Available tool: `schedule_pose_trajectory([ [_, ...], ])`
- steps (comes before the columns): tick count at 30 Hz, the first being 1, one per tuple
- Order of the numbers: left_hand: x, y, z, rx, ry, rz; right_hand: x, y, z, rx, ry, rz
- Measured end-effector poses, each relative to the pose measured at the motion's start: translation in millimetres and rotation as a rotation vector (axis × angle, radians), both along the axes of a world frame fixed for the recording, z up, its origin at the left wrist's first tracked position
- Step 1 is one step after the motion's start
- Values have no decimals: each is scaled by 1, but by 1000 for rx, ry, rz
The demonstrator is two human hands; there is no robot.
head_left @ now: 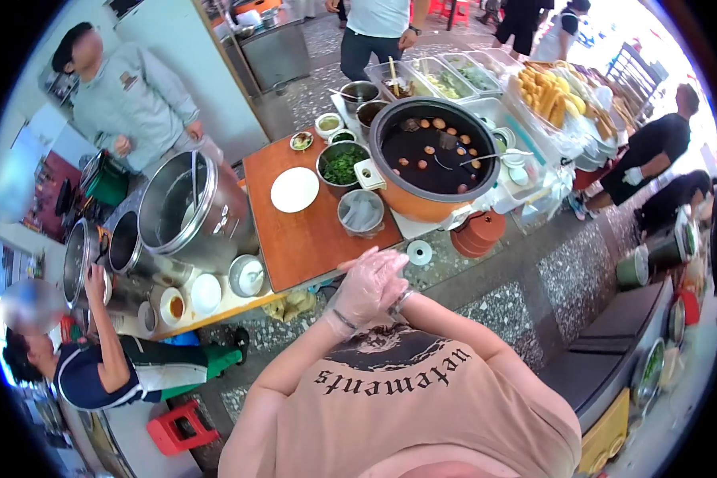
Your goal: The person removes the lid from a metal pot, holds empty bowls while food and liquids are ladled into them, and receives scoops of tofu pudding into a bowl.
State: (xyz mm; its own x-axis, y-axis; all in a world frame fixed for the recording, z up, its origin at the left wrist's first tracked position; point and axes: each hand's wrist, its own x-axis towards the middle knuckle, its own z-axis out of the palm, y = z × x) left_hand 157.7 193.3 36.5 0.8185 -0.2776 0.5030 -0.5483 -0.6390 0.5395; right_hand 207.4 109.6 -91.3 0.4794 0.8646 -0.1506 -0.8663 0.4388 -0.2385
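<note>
In front of my chest, my left hand (357,293) and my right hand (396,280) are clasped together, both in thin clear plastic gloves. The fingers are folded over each other and partly hidden. Just beyond them is the wooden tabletop (319,247), with a metal bowl holding a clear plastic bag (360,212) nearest. Behind it stand a bowl of chopped greens (344,166) and a white plate (295,190). A large pot (435,209) of dark broth with eggs and a ladle (494,157) is to the right.
Tall steel pots (235,209) stand at the left, with one person beside them and another reaching into a pot. Clear tubs (446,80) and a heap of fried dough sticks (543,95) lie beyond the broth pot. A red stool (182,429) is at lower left.
</note>
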Motion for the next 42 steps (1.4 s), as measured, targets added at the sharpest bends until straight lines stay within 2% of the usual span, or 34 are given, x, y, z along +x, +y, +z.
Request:
schedule_pose_trajectory([
  [1,1,-5,4,-40,-80,27,6,-5,2,94,83,-16],
  [4,-9,-14,3,-116,-12,146,17,-26,28,162,124,-28],
  [6,-11,-17,-7,-163,-47,164,20,-39,56,-520,-204,-379],
  [8,-13,-22,-7,-85,282,22,25,-43,61,-510,-210,-463],
  [9,-11,-30,-14,-88,357,-18,27,-41,65,-577,-209,-544],
  [10,-12,-37,-14,-87,353,-35,27,-44,66,-648,-200,-628],
  [12,-7,-45,-13,12,414,73,38,-50,48,-627,-236,-667],
  [15,-2,-51,-23,37,375,-41,44,-56,35,-728,-368,-716],
  [19,-6,-50,-29,19,370,-213,47,-55,44,-762,-405,-777],
  [20,-6,-50,-28,58,407,-295,50,-54,46,-786,-424,-777],
  [22,-7,-48,-25,-66,488,-258,51,-49,54,-821,-448,-797],
  [26,-3,-23,-6,-79,626,-11,53,-38,68,-712,-503,-758],
  [28,-8,-22,-20,-233,479,24,48,-24,77,-700,-554,-729],
  [30,-12,-14,-33,-247,529,38,50,-15,75,-679,-588,-711],
  [32,-15,-4,-34,-231,504,-56,51,-2,70,-700,-590,-717],
  [33,-16,0,-32,-112,550,-71,51,4,68,-679,-611,-687],
  [35,-19,3,-39,-220,416,-52,53,9,62,-687,-688,-651],
  [36,-18,7,-47,-140,473,-41,52,17,61,-687,-658,-644],
  [38,-20,18,-32,-160,494,-67,48,27,65,-720,-697,-621],
  [40,-20,21,-24,-204,464,-68,44,35,78,-688,-597,-646],
  [42,-20,23,-19,-191,488,-65,49,32,70,-728,-655,-636],
])
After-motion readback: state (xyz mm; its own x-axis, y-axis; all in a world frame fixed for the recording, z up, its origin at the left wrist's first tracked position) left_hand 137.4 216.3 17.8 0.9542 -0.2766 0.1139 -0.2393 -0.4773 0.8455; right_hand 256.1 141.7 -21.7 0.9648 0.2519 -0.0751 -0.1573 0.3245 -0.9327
